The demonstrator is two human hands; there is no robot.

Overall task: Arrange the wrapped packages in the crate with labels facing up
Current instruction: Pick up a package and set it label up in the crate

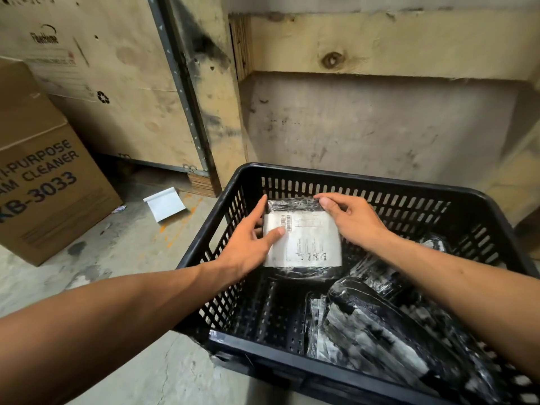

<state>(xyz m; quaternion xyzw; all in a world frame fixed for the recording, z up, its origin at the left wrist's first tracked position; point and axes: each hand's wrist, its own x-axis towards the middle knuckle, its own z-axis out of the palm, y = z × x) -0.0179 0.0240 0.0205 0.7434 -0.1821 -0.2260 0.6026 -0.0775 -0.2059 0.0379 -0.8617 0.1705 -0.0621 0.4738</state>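
Note:
A black slotted plastic crate (pixel 380 185) stands on the floor in front of me. In its far left corner lies a black wrapped package (pixel 309 241) with its white label facing up. My left hand (pixel 251 244) holds the package's left edge, thumb on the label and index finger stretched along the side. My right hand (pixel 350 220) pinches the package's far right corner. Several other black wrapped packages (pixel 380 331) lie jumbled in the crate's right and near part, their labels mostly hidden.
A brown cardboard box (pixel 43 182) stands at the left. A plywood case (pixel 117 83) and a concrete wall with a timber beam (pixel 380 42) rise behind the crate. A white folded sheet (pixel 165 204) lies on the concrete floor.

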